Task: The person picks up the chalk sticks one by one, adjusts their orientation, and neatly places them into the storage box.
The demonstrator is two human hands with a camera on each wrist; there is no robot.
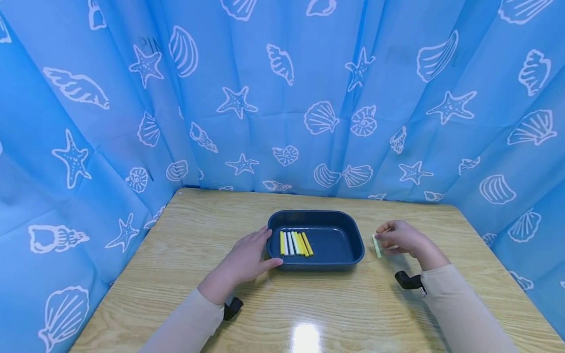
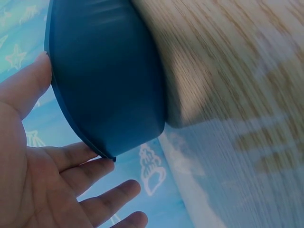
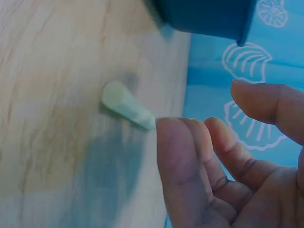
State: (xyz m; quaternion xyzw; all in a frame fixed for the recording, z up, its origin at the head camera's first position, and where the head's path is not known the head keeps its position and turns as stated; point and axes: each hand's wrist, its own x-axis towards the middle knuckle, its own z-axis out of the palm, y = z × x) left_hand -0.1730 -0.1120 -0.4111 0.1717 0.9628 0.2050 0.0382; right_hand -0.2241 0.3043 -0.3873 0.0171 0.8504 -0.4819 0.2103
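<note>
A dark blue rectangular tray (image 1: 337, 267) rests on the table. Several yellow and white chalk sticks (image 1: 294, 243) lie side by side in its left half. My left hand (image 1: 244, 260) is at the tray's left end, thumb and fingertips spread along the rim (image 2: 71, 121). To the right of the tray, a pale green chalk stick (image 1: 377, 249) lies on the table. Over its far end hovers my right hand (image 1: 403, 239); in the right wrist view a gap shows between thumb and fingers, and the fingertips are close to the chalk (image 3: 124, 105). Whether they touch it, I cannot tell.
The wooden table (image 1: 212, 211) has a light grain and a bright glare spot near its front. A blue curtain (image 1: 282, 98) with white shells and starfish hangs behind it and along both sides. Black wrist mounts (image 1: 408, 281) sit at both cuffs.
</note>
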